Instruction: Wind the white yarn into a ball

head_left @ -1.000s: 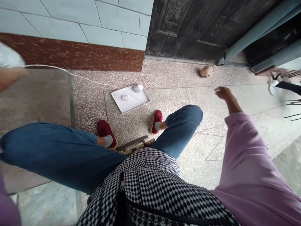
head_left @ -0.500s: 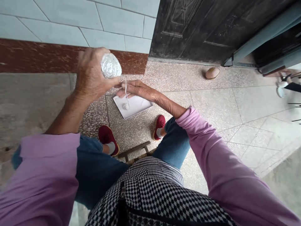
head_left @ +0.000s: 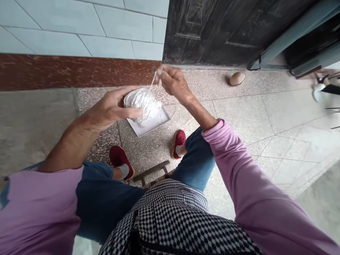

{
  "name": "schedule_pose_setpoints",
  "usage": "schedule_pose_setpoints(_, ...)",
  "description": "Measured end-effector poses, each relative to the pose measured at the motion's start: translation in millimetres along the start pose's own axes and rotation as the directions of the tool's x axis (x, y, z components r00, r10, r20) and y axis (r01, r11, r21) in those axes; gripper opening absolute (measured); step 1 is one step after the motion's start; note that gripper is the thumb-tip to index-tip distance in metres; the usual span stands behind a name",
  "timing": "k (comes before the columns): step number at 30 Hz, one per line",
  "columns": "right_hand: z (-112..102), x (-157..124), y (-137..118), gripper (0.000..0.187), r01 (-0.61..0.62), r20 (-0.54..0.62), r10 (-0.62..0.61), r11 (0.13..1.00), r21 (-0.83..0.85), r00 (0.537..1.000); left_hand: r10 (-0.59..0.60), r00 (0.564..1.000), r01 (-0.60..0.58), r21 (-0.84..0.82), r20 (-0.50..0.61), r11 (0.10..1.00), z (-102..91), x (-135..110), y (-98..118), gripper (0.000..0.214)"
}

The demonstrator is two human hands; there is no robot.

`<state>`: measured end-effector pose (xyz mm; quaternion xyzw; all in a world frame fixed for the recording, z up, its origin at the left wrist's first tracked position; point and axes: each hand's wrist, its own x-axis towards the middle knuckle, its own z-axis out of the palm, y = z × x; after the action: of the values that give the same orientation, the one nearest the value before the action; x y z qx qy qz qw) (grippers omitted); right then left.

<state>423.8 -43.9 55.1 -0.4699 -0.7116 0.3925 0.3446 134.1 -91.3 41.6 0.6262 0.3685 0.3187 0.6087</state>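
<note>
A ball of shiny white string [head_left: 142, 102] rests in my left hand [head_left: 114, 105], with the thumb across its near side and the other fingers around its far side. My right hand [head_left: 172, 82] is up and to the right of the ball, its fingertips pinched on a strand of the white string [head_left: 153, 80]. This strand runs tight from the ball to the fingertips. Below the ball, a shallow white tray [head_left: 148, 131] lies on the floor, partly covered by the ball. Loose loops of thin string [head_left: 176, 120] trail on the floor beside the tray.
My red shoes [head_left: 179, 140] stand on the speckled floor near the tray. A wooden stool [head_left: 152, 171] is under me. Ahead are a tiled wall [head_left: 117, 24] and a dark door [head_left: 202, 42]. A tan rounded object [head_left: 237, 78] lies by the threshold.
My left hand has lowered and turned, bringing the ball down and right over the tray. My right hand has risen from below the ball and now pinches the strand.
</note>
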Motion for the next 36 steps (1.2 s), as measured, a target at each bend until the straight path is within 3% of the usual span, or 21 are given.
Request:
schedule_pose_setpoints(3, 29, 4, 8, 0.094, -0.044, 0.080, 0.041, 0.999, 0.030, 0.996, 0.121, 0.992, -0.124, -0.136, -0.029, 0.983, 0.2, 8, -13, 0.085)
schedule_pose_setpoints(7, 62, -14, -2, 0.065, -0.140, 0.251, 0.125, 0.989, 0.041, 0.960, 0.225, 0.951, -0.262, -0.166, -0.213, 0.951, -16.0, 32, -40, 0.115)
schedule_pose_setpoints(9, 68, -28, -15, 0.050, -0.103, 0.312, 0.092, 0.994, 0.019, 0.945, 0.264, 0.892, -0.335, -0.145, -0.366, 0.931, -24.0, 45, -53, 0.124)
schedule_pose_setpoints(12, 67, -46, -38, 0.051, -0.017, 0.368, 0.038, 0.998, -0.060, 0.929, 0.321, 0.765, -0.396, -0.015, -0.558, 0.918, -35.2, 58, -65, 0.113)
schedule_pose_setpoints(14, 62, -55, -53, 0.050, 0.035, 0.425, 0.013, 0.994, -0.106, 0.905, 0.340, 0.692, -0.349, 0.116, -0.636, 0.930, -42.3, 62, -68, 0.101)
schedule_pose_setpoints(16, 54, -59, -63, 0.048, 0.066, 0.469, 0.000, 0.990, -0.124, 0.883, 0.326, 0.668, -0.237, 0.224, -0.670, 0.945, -46.9, 60, -68, 0.093)
schedule_pose_setpoints(18, 44, -58, -67, 0.052, 0.084, 0.440, -0.021, 0.989, -0.123, 0.898, 0.290, 0.719, -0.122, 0.296, -0.631, 0.947, -45.5, 52, -63, 0.091)
schedule_pose_setpoints(20, 30, -53, -63, 0.065, 0.109, 0.335, -0.060, 0.986, -0.128, 0.940, 0.227, 0.829, -0.075, 0.301, -0.511, 0.951, -36.1, 39, -53, 0.089)
schedule_pose_setpoints(22, 16, -45, -55, 0.072, 0.133, 0.219, -0.098, 0.979, -0.155, 0.971, 0.159, 0.922, -0.090, 0.203, -0.354, 0.975, -20.7, 24, -41, 0.081)
schedule_pose_setpoints(24, 5, -37, -44, 0.070, 0.145, 0.148, -0.118, 0.973, -0.182, 0.982, 0.113, 0.972, -0.104, 0.058, -0.205, 0.993, -4.5, 11, -27, 0.070)
schedule_pose_setpoints(26, -3, -30, -34, 0.067, 0.157, 0.115, -0.137, 0.970, -0.185, 0.984, 0.079, 0.993, -0.083, -0.037, -0.085, 0.996, 6.9, 4, -17, 0.062)
schedule_pose_setpoints(29, -3, -26, -26, 0.070, 0.178, 0.085, -0.166, 0.973, -0.150, 0.982, 0.067, 0.998, -0.064, -0.120, 0.022, 0.991, 9.1, 4, -15, 0.067)
schedule_pose_setpoints(33, 13, -26, -25, 0.069, 0.107, 0.129, -0.092, 0.988, -0.115, 0.987, 0.149, 0.989, -0.148, -0.225, -0.013, 0.963, -3.7, 13, -25, 0.091)
schedule_pose_setpoints(36, 30, -27, -27, 0.064, 0.065, 0.189, -0.041, 0.990, -0.126, 0.981, 0.187, 0.976, -0.212, -0.292, -0.111, 0.933, -10.0, 20, -29, 0.094)
